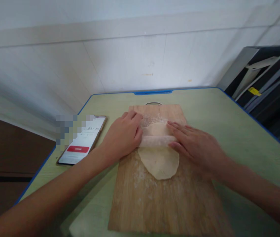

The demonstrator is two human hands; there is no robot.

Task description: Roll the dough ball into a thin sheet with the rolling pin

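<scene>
The left hand [127, 135] curls closed over one end of a pale rolling pin [156, 141], and the right hand [195, 144] holds the other end between fingers and thumb; both ends are hidden. The pin lies across flattened dough [159, 163] on a floured wooden board [159, 207]. A phone [78, 148] lies left of the board on the green table [204, 102], the left forearm crossing near its lower edge. A white wall [135, 62] stands behind; dark objects [273, 85] stand beyond the right edge.
</scene>
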